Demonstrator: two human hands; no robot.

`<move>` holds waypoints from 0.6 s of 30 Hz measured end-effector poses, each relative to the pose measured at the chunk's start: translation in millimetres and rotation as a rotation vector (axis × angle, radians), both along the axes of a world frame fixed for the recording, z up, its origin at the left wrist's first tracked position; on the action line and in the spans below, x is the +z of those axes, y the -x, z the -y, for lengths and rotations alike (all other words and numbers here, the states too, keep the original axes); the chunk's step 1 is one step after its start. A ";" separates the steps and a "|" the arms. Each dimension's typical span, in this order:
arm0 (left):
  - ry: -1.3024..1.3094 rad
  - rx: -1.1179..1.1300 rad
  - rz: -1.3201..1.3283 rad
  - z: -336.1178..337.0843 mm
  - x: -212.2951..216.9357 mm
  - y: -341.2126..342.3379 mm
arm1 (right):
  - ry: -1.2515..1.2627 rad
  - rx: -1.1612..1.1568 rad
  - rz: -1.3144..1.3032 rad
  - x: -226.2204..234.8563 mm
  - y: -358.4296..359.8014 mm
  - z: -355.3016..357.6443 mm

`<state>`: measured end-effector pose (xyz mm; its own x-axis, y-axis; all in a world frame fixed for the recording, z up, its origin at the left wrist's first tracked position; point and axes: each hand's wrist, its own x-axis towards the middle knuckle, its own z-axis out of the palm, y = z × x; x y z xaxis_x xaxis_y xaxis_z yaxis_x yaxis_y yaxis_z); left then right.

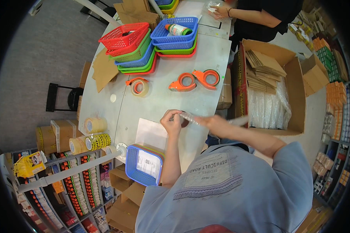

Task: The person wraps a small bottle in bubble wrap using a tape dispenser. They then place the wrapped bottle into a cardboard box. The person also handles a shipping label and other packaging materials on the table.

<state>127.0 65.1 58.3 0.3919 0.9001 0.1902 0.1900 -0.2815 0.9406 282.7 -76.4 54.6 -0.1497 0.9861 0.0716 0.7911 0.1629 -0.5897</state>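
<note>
Nearest the camera, a light-blue printed cloth T-shirt [256, 186] is worn by the person. Above the grey-white worktop [159, 103], a strip of clear, shiny plastic film [189, 118] is held between the hands: its end is pinched by the closed fingers of the left hand [172, 122], while the right hand [216, 124] is blurred at its other end, so whether it is gripped there cannot be told. A dark brown round object [184, 122] is partly hidden behind the film. Farther off, two orange tape dispensers [182, 82] are laid side by side. To the left, a blue rectangular plastic basket [132, 163] is set by a flat white sheet [146, 130]. To the right, clear bubble-wrap pouches [266, 106] are packed in a large open cardboard box [295, 89].
</note>
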 end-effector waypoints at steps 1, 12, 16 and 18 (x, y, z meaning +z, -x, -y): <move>-0.017 0.068 0.042 2.2 -1.8 -7.8 | -0.028 0.008 -0.027 -1.4 14.4 2.0; 0.246 0.638 0.275 40.6 -7.6 0.7 | 0.044 -0.143 -0.475 11.2 41.5 -73.6; -0.113 0.238 -0.378 34.6 7.4 35.3 | -0.045 0.084 -0.373 -22.4 23.2 -109.0; -0.312 -0.043 -0.669 10.2 45.6 35.6 | -0.067 0.181 -0.366 -18.5 13.7 -112.8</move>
<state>91.3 54.9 103.9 0.5476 0.8245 0.1426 0.6773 -0.5368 0.5031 269.0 36.4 36.1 -0.2729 0.9377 0.2150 0.4859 0.3272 -0.8104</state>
